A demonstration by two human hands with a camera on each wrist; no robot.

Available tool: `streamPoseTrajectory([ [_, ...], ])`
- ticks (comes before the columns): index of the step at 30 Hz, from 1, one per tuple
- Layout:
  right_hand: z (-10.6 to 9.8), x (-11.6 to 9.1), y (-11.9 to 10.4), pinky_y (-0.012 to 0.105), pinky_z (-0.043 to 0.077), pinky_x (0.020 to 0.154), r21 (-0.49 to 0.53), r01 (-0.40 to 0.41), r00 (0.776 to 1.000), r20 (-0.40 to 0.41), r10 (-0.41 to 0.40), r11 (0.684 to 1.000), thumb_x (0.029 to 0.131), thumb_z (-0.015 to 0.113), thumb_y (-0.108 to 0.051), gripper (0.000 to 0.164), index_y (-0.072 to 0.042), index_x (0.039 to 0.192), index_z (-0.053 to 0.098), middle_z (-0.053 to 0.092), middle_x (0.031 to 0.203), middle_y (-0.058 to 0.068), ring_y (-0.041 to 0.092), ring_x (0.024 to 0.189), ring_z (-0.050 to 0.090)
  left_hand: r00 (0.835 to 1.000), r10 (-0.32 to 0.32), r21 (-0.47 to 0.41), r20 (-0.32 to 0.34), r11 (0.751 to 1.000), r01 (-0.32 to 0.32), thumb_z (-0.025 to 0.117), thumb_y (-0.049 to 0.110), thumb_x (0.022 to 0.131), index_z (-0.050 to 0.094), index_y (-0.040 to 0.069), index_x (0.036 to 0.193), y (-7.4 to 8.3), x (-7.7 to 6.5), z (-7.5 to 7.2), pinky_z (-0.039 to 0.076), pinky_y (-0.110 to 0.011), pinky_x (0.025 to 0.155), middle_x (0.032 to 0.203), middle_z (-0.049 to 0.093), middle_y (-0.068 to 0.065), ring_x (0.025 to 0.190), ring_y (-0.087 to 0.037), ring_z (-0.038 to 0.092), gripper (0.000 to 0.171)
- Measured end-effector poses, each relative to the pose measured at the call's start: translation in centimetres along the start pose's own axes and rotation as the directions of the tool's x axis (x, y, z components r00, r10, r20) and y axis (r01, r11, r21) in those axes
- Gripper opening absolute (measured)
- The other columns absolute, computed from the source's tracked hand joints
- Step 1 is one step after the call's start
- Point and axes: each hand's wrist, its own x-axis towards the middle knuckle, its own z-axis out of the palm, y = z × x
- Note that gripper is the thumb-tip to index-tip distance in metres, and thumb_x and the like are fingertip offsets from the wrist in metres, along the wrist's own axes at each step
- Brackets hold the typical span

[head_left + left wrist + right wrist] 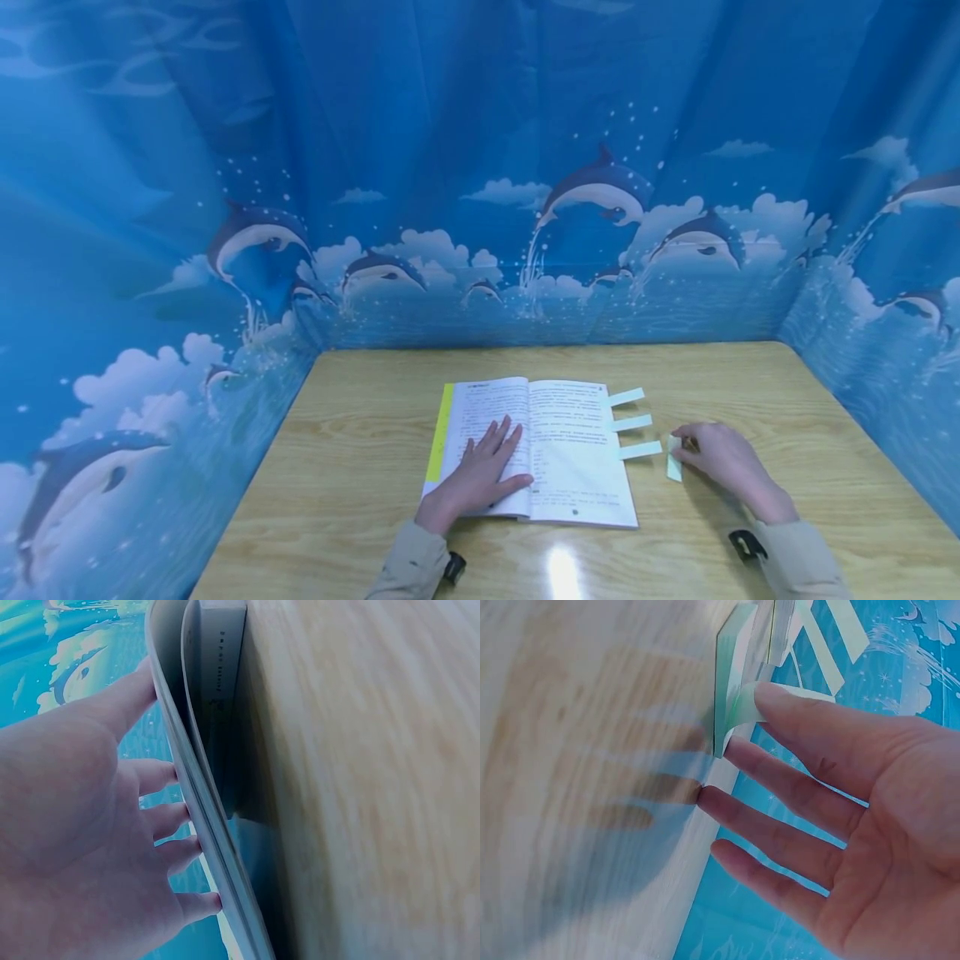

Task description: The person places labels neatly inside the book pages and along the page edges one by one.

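Note:
An open book [577, 479] lies on the table with printed pages facing up. My left hand [480, 477] rests spread on its left page; in the left wrist view those fingers press along the book's page edges [204, 796]. Right of the book is a small pale green pad of sticky notes [674, 470]. My right hand [722, 460] is over the pad's far end. Seen from the right wrist, the thumb and a finger pinch a curled top sheet [742, 707], its free end lifted from the pad [731, 664].
Three pale sticky strips, a far one [627, 397], a middle one [632, 422] and a near one [641, 450], stick out from the book's right edge. The wooden table [360, 433] meets a blue dolphin-print curtain [450, 292] at the back and sides.

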Motion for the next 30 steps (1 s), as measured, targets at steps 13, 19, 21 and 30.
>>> streamPoseTrajectory([
  [13, 0.37, -0.26, 0.25, 0.046, 0.056, 0.065, 0.029, 0.012, 0.999, -0.042, -0.011, 1.0, 0.079, 0.083, -0.014, 0.015, -0.011, 0.092, 0.076, 0.075, 0.092, 0.012, 0.028, 0.078, 0.069, 1.0, 0.001, -0.015, 0.002, 1.0, -0.001, 0.05, 0.055, 0.102, 0.021, 0.016, 0.163, 0.18, -0.18, -0.24, 0.01, -0.062, 0.123, 0.171, 0.007, -0.009, 0.157, -0.03, 0.007, 0.078],
  [19, 0.35, -0.26, 0.18, 0.049, 0.056, 0.067, 0.047, -0.01, 0.999, -0.038, 0.011, 0.999, 0.08, 0.083, -0.012, 0.016, -0.013, 0.094, 0.075, 0.075, 0.095, 0.015, 0.034, 0.084, 0.07, 1.0, 0.001, -0.009, 0.001, 1.0, -0.001, 0.049, 0.057, 0.102, 0.021, 0.016, 0.163, 0.01, -0.02, -0.1, 0.011, -0.061, 0.123, 0.171, 0.007, -0.008, 0.157, -0.029, 0.008, 0.079],
  [21, 0.36, -0.28, 0.11, 0.052, 0.057, 0.07, 0.048, -0.015, 0.999, -0.036, 0.017, 0.999, 0.079, 0.083, -0.012, 0.019, -0.01, 0.098, 0.076, 0.075, 0.1, 0.018, 0.038, 0.088, 0.07, 1.0, 0.004, -0.01, -0.002, 1.0, -0.004, 0.049, 0.057, 0.102, 0.021, 0.016, 0.163, -0.07, 0.04, -0.05, 0.012, -0.061, 0.123, 0.171, 0.008, -0.008, 0.157, -0.029, 0.008, 0.079],
  [30, 0.86, -0.17, 0.07, 0.058, 0.056, 0.077, 0.023, -0.002, 0.999, -0.048, 0.003, 1.0, 0.078, 0.084, -0.014, 0.033, -0.001, 0.108, 0.076, 0.071, 0.111, 0.024, 0.045, 0.098, 0.067, 1.0, 0.007, -0.011, -0.006, 1.0, -0.007, 0.049, 0.057, 0.102, 0.021, 0.015, 0.163, -0.08, -0.01, -0.04, 0.011, -0.061, 0.123, 0.171, 0.008, -0.009, 0.157, -0.03, 0.008, 0.079],
])
